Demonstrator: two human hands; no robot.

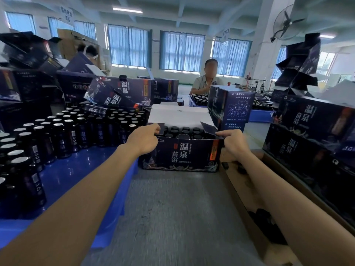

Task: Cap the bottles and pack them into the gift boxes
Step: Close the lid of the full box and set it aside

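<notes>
Pinching one end flap (158,128) each, left hand (144,139) and right hand (232,141) grips flank the long axis of the dark-blue cardboard gift box (180,155).

The left hand (143,140) and right hand (234,142) were bare; the left forearm (92,181) and right forearm (278,179) were likewise bare throughout.

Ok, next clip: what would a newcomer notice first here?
An open gift box sits centre, black-capped bottles inside, with the left hand and right hand each pinching a side flap. Rows of dark bottles crowd the blue tray at left.
</notes>
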